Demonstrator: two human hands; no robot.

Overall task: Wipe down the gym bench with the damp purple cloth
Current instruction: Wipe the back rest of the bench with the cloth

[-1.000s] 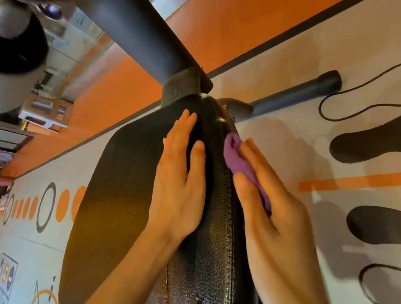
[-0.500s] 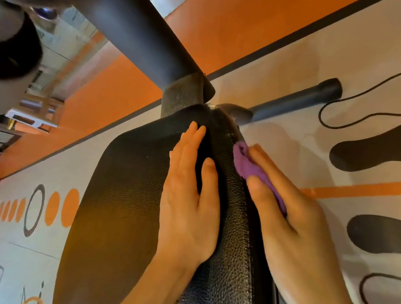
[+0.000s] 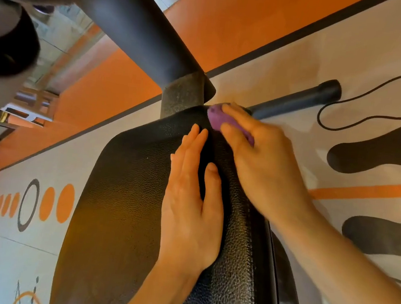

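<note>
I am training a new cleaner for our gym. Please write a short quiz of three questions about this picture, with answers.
1. True or false: the left hand holds the purple cloth.
2. Which part of the bench pad is the cloth on? A) near end B) far end, by the black post C) the floor
3. Fill in: the left hand lies ____ on the pad.

Key: 1 false, the right hand grips it; 2 B; 3 flat.

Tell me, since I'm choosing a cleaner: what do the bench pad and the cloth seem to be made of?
Bench pad: black pebble-grained covering with a slight sheen, probably vinyl or leather. Purple cloth, bunched under the right hand: soft, matte fabric; its weave is too small to tell.
</note>
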